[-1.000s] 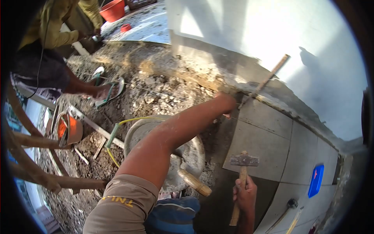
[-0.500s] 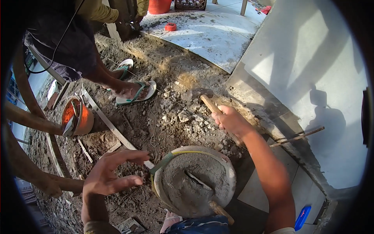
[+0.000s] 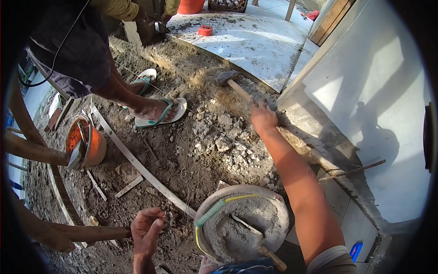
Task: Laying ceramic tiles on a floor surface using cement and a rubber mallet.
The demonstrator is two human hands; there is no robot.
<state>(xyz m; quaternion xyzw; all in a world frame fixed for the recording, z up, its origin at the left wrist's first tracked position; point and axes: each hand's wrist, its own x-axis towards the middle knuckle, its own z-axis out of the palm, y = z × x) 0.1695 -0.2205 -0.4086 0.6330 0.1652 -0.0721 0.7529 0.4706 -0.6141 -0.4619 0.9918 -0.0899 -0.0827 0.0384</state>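
My right hand (image 3: 263, 116) grips the wooden handle of a hammer (image 3: 239, 90). The hammer's dark metal head rests on or just above the dirt-covered step edge (image 3: 207, 81), beside the tiled floor. Lower left, my left hand (image 3: 148, 229) holds nothing that I can see; its fingers are loosely bent, the thumb apart, close to the end of a wooden pole (image 3: 98, 233). Between my arms stands a round bucket (image 3: 284, 211) of grey mortar with a yellow and green handle. A trowel (image 3: 273, 258) lies in it, its blade partly sunk in the mortar.
A person in green-and-white sandals (image 3: 162, 114) stands on the dirt at left. Nearby are an orange bucket (image 3: 97, 145) with tools, a long wooden strip (image 3: 137, 160) and a thin string. Broken rubble (image 3: 223, 144) lies below the step. A red tape measure (image 3: 205, 30) sits on the tiles; a pale wall (image 3: 392, 182) rises at right.
My right hand has moved up and away with the hammer, toward the step edge. My left hand has lowered and its fingers have curled. The view has shifted slightly.
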